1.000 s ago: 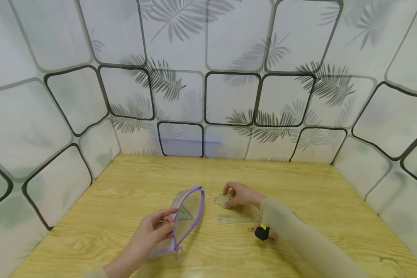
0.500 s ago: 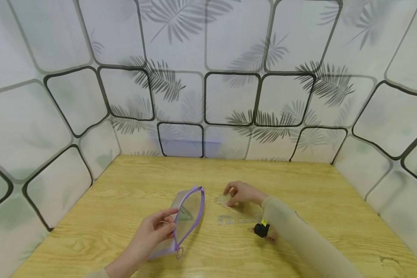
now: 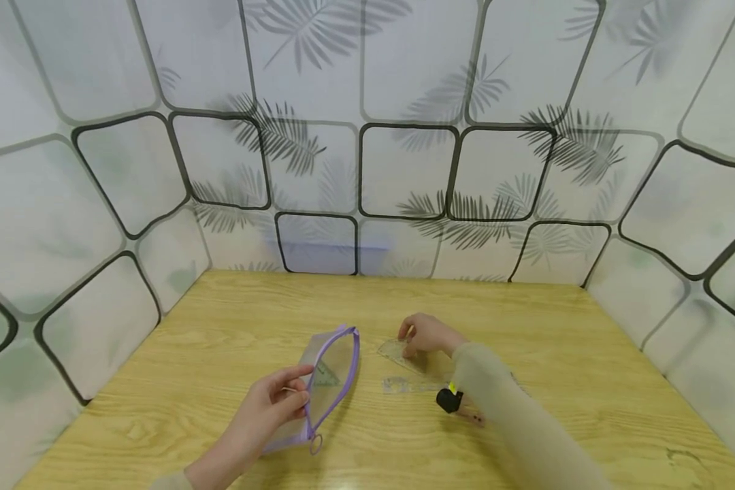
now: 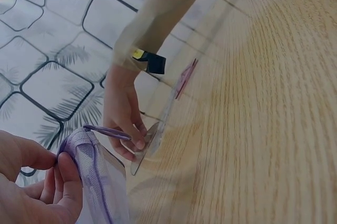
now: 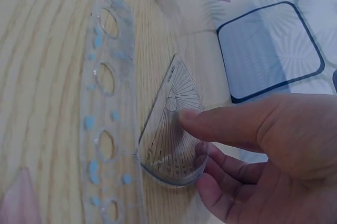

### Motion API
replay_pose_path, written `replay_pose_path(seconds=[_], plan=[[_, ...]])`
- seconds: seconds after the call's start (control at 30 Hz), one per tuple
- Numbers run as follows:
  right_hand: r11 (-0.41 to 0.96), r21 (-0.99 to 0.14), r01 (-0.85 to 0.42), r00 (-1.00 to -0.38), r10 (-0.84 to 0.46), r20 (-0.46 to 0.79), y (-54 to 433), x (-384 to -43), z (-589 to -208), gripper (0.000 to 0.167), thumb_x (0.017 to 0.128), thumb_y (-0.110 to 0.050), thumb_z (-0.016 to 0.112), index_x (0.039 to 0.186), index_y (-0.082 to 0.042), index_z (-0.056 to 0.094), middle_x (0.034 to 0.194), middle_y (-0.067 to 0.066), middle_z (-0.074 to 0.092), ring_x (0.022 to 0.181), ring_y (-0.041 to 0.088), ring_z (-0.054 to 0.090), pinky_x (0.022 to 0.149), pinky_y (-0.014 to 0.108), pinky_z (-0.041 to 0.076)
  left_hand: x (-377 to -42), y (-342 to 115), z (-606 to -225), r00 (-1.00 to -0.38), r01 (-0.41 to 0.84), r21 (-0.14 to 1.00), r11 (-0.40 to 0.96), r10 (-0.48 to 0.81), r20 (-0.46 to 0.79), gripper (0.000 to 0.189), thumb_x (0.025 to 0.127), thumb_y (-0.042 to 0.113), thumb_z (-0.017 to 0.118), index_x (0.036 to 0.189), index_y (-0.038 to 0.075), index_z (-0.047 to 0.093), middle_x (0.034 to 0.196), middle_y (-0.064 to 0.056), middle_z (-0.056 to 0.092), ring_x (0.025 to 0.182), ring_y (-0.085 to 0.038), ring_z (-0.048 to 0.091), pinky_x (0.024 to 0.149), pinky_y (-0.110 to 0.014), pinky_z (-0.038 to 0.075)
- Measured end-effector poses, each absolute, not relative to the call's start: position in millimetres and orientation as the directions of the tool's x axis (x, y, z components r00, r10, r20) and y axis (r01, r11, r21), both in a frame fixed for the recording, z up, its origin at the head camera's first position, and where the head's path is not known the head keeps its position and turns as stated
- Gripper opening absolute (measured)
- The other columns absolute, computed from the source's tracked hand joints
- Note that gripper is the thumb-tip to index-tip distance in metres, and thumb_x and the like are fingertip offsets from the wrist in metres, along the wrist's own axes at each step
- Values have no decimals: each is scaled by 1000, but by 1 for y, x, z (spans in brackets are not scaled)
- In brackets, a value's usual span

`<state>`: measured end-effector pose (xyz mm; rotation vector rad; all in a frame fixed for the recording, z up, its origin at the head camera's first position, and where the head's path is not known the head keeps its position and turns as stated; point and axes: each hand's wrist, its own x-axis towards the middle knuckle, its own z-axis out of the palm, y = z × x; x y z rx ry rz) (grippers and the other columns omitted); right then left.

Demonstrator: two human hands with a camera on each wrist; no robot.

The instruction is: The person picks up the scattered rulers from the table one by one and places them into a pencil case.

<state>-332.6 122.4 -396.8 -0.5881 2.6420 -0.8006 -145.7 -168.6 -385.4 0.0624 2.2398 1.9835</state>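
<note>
My left hand pinches the near edge of a see-through zip pouch with purple trim. The pouch's mouth gapes, and a greenish set square shows inside it. To the right, my right hand holds a clear protractor between thumb and fingers. In the left wrist view the protractor is tilted; whether its lower edge touches the table I cannot tell. A clear ruler with round holes and blue spots lies beside it on the table, partly hidden by my right arm in the head view.
A flat pinkish piece lies under my right forearm, mostly hidden by the wrist camera. The wood-grain table is bounded by patterned cloth walls at the back and sides.
My right wrist and forearm have shifted slightly left, with the protractor still in the fingers. My left hand and the pouch stay in place.
</note>
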Motion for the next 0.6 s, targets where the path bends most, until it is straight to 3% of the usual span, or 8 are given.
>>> replay_pose_path(seconds=[0.33, 0.6], plan=[[767, -606, -212, -882, -417, -220, 122, -331, -395, 24, 82, -7, 78, 102, -4, 66, 95, 9, 65, 75, 16, 54, 63, 25, 45, -145, -169, -386, -989, -65, 989, 133, 126, -82, 52, 95, 10, 60, 142, -6, 45, 101, -3, 53, 88, -10, 60, 81, -23, 60], [749, -640, -169, -890, -395, -228, 125, -330, -396, 24, 83, -9, 78, 101, -2, 65, 91, 8, 66, 69, 14, 57, 62, 26, 51, -146, -166, -385, -987, -66, 990, 124, 139, -83, 52, 95, 9, 60, 143, -6, 45, 100, -2, 53, 87, -9, 59, 81, -22, 59]])
